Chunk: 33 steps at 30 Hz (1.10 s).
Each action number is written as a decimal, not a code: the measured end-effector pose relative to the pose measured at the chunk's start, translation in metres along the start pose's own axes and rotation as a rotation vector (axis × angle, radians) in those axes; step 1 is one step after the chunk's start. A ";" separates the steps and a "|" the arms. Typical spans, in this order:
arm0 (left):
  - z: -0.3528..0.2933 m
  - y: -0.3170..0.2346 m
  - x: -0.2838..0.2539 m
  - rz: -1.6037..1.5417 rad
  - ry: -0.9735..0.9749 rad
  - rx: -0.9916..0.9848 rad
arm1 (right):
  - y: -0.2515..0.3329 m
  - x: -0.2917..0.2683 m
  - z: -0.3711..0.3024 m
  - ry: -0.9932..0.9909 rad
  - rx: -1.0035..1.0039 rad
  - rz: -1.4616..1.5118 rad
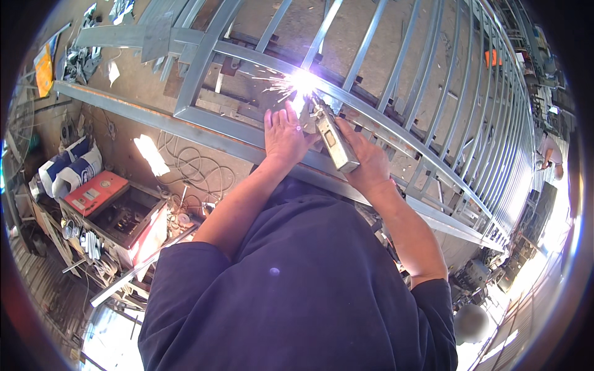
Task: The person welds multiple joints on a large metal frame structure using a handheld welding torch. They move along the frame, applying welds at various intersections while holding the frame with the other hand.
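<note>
Bright white-violet light and orange sparks burst at a joint on the grey metal frame [371, 111], which is made of long rails and many parallel bars. My right hand [369, 159] is wrapped around a boxy, worn grey handheld welding gun [334, 143]. The gun's narrow tip points into the glare, which hides the joint itself. Just left of the gun, my left hand [283, 137] lies palm down over the near rail, its fingers stretched toward the sparks. It holds nothing that I can see.
At the left stands an open metal box with a red panel [98, 193], beside white-and-blue bags [73, 166]. Coiled cables [197, 167] lie on the floor. A long metal bar [139, 267] slants across the lower left. Far right, another person [549, 156] is partly visible.
</note>
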State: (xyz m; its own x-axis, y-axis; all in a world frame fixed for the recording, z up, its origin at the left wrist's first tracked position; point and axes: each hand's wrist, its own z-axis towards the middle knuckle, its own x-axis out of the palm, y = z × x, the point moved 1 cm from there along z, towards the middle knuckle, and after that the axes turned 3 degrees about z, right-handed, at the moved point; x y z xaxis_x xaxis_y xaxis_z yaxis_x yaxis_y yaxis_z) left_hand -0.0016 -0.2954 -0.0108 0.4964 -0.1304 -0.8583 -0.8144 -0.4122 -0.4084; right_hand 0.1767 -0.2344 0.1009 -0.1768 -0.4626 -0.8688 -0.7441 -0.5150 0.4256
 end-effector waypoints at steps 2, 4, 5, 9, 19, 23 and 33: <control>0.000 0.001 0.000 0.001 -0.004 0.002 | 0.001 -0.002 0.000 0.009 0.017 0.000; -0.001 0.001 -0.002 -0.006 -0.001 0.001 | 0.003 -0.003 -0.001 0.015 0.029 -0.006; -0.001 0.000 -0.003 -0.008 -0.001 -0.003 | 0.003 -0.003 -0.001 0.021 0.042 -0.002; -0.002 0.000 -0.003 -0.019 -0.029 -0.013 | -0.002 -0.002 -0.002 0.048 0.043 -0.029; -0.013 0.018 0.007 -0.013 -0.215 0.059 | -0.003 -0.007 -0.010 0.052 0.067 0.041; -0.012 0.021 0.008 -0.006 -0.239 0.069 | -0.003 -0.028 -0.028 0.041 0.019 0.115; -0.013 0.017 0.004 0.004 -0.218 0.093 | -0.029 -0.030 -0.056 0.039 0.152 0.040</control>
State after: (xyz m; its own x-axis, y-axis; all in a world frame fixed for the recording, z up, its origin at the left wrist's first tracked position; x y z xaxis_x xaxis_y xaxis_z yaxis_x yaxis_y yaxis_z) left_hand -0.0094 -0.3145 -0.0165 0.4243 0.0702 -0.9028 -0.8456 -0.3261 -0.4227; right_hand 0.2392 -0.2459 0.1288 -0.1856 -0.5093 -0.8403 -0.8263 -0.3820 0.4140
